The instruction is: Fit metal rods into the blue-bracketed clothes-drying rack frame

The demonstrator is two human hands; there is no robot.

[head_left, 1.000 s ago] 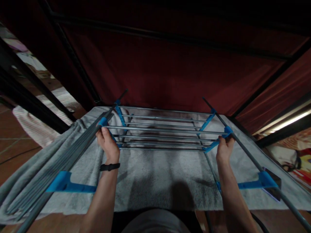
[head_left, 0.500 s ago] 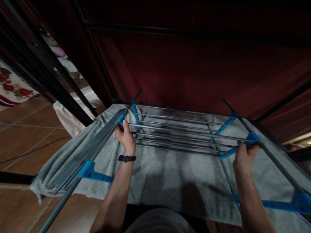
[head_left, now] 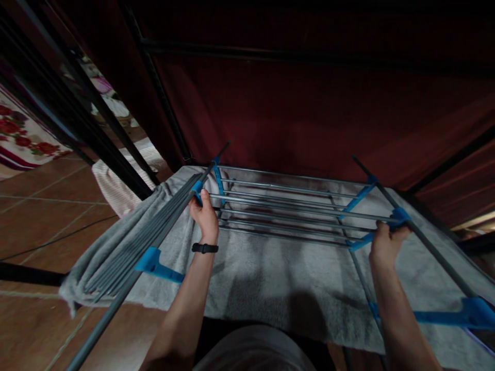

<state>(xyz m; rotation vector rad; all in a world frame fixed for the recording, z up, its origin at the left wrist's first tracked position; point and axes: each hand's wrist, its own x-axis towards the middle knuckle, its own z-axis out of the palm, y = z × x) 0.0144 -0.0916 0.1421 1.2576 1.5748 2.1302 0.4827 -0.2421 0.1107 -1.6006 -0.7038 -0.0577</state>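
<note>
A partly assembled rack of grey metal tubes [head_left: 294,206] with blue plastic connectors lies on a grey blanket [head_left: 255,288]. My left hand [head_left: 205,219], with a black band on the wrist, is closed around the blue connector [head_left: 197,189] on the left pole, at one end of a crossbar. My right hand [head_left: 386,245] grips the matching blue connector [head_left: 400,216] on the right pole. Fingers of both hands are partly hidden behind the parts. Nearer me, another blue connector [head_left: 150,263] sits on the left pole, and one [head_left: 474,313] on the right pole.
Several loose grey tubes [head_left: 145,239] lie on the blanket at left. Dark red cloth [head_left: 270,113] hangs behind a black metal frame [head_left: 166,98]. Brown floor tiles [head_left: 34,221] and a striped cloth [head_left: 119,183] are at left. A thin dark-edged object [head_left: 481,340] lies at lower right.
The left pole and my left hand appear slightly further right, and the right pole's near end slightly higher, as the view shifts. Both hands keep their holds on the connectors.
</note>
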